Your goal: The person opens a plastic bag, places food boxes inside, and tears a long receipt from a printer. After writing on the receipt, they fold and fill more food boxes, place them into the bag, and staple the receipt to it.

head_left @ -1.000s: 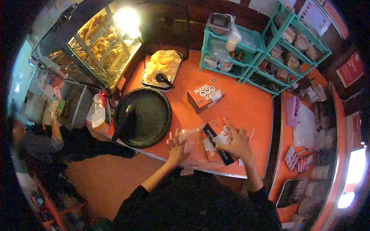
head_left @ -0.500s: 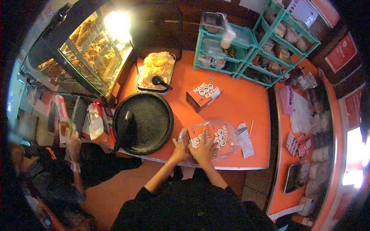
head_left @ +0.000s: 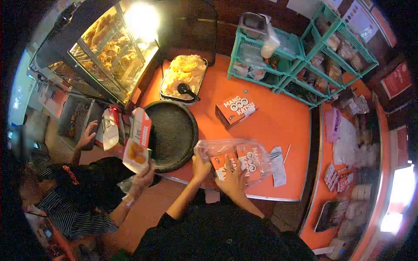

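Observation:
Two orange printed boxes (head_left: 251, 160) lie side by side inside a clear plastic bag (head_left: 263, 174) near the front edge of the orange table (head_left: 278, 126). My left hand (head_left: 201, 167) is closed on the bag's left edge, which is lifted a little. Pressed on the left box through or inside the bag is my right hand (head_left: 231, 177), with its fingers apart. A third orange box (head_left: 235, 108) sits behind the bag. Right of the bag are a white paper slip (head_left: 278, 167) and a thin stick (head_left: 287, 153).
A round black stone-like tray (head_left: 176, 130) is at left, below a tray of yellow food (head_left: 185, 74) with a black ladle. A lit food warmer (head_left: 109, 52) and green baskets (head_left: 265, 56) stand behind. A co-worker (head_left: 87, 178) at left holds an open food box (head_left: 138, 143).
My left hand has moved up and left with the bag's edge. The co-worker's hand and food box have moved right, now over the black tray. The view has shifted slightly.

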A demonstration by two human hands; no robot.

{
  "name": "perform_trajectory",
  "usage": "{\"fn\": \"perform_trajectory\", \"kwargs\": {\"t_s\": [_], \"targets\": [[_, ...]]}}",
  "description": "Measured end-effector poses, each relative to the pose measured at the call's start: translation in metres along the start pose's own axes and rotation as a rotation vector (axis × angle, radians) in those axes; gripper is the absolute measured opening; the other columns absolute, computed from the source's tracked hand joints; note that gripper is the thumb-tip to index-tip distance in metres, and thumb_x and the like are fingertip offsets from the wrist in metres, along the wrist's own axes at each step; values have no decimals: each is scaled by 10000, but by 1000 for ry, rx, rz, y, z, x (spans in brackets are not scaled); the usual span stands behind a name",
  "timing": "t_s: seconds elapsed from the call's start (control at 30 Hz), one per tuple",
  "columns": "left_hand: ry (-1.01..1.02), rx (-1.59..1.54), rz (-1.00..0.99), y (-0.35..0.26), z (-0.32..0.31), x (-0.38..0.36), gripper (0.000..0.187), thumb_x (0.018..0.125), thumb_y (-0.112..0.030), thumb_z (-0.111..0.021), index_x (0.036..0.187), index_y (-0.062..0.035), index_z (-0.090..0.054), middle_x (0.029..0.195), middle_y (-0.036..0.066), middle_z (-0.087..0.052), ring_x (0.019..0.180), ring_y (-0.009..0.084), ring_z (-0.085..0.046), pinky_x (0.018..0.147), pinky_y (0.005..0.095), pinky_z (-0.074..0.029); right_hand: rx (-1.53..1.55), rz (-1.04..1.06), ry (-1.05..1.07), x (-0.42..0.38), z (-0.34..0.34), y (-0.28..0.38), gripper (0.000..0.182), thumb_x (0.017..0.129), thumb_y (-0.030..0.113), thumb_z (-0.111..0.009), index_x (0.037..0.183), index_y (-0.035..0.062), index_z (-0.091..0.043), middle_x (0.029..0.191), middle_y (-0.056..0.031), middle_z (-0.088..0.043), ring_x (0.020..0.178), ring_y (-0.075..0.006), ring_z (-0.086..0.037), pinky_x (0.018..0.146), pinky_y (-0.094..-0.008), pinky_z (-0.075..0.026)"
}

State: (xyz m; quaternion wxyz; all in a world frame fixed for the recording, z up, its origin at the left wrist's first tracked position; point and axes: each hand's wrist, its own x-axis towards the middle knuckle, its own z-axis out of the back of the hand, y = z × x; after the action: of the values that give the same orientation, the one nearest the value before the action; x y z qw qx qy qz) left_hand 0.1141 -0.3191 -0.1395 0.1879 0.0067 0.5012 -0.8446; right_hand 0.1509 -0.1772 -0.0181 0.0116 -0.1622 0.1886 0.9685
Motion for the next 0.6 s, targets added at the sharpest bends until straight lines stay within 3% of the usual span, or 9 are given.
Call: {"fn": "perform_trajectory", "kwargs": {"t_s": [0.07,0.13,0.2,0.27,0.33,0.37,0.43,0.53,0.6], "targets": [[35,87,-107,1,5,-5,719,729,-101,-619,1392,-191,-355,1076,294,-451,873,517,-581,744,520,-497,41,-8,-40,6,-12,-7,1036,690,442,-721,1485,91,-156,1423,-225,-188,1277,-548,-255,995,-732,-189],[232,288,-134,-24,28,-31,756,690,-87,-674,1381,-175,-381,1179,287,-434,943,449,-558,802,479,-503,73,-15,-82,17,-27,-14,1039,696,448,-716,1485,78,-149,1449,-220,-168,1271,-575,-240,982,-738,-208],[362,341,-111,-27,44,-53,711,681,-68,-680,1343,-178,-447,1265,297,-336,972,463,-552,835,478,-501,149,36,-202,35,-43,-14,1004,739,459,-681,1488,73,-135,1514,-213,-87,1257,-617,-215,960,-751,-222],[446,518,-101,-11,45,-71,483,691,-87,-665,1168,-144,-607,1214,309,-332,1010,490,-528,837,526,-483,114,79,-257,42,-41,-9,960,786,476,-636,1489,63,-128,1551,-184,-26,1279,-608,-181,965,-748,-215],[482,543,-206,10,47,-81,586,686,-134,-703,1250,-144,-545,1231,282,-366,1032,475,-520,852,504,-483,72,-120,31,40,-4,16,915,821,491,-597,1477,35,-152,1546,-184,-78,1319,-544,-187,999,-727,-178],[516,566,-305,21,47,-81,702,681,-180,-742,1333,-144,-483,1248,254,-400,1054,459,-512,867,483,-484,75,-120,30,39,-10,15,915,821,491,-597,1477,35,-152,1546,-184,-78,1319,-544,-187,999,-727,-178],[562,437,-266,23,43,-72,667,693,-229,-752,1303,-127,-502,1222,247,-449,1084,459,-487,901,492,-459,-6,-169,24,33,-32,10,907,816,516,-599,1457,10,-205,1513,-208,-168,1300,-529,-243,983,-712,-226],[559,212,-238,-6,39,-65,608,715,-308,-764,1245,-107,-547,1150,237,-541,1142,468,-433,966,508,-406,-200,65,-150,38,-41,-33,888,799,551,-605,1422,4,-289,1447,-218,-301,1284,-471,-314,996,-664,-258],[513,129,-239,-18,36,-65,580,725,-338,-765,1219,-103,-571,1103,236,-583,1170,477,-405,996,514,-379,-285,66,96,79,41,-23,840,763,503,-630,1377,-3,-359,1397,-195,-383,1288,-407,-341,1025,-611,-264]]}}
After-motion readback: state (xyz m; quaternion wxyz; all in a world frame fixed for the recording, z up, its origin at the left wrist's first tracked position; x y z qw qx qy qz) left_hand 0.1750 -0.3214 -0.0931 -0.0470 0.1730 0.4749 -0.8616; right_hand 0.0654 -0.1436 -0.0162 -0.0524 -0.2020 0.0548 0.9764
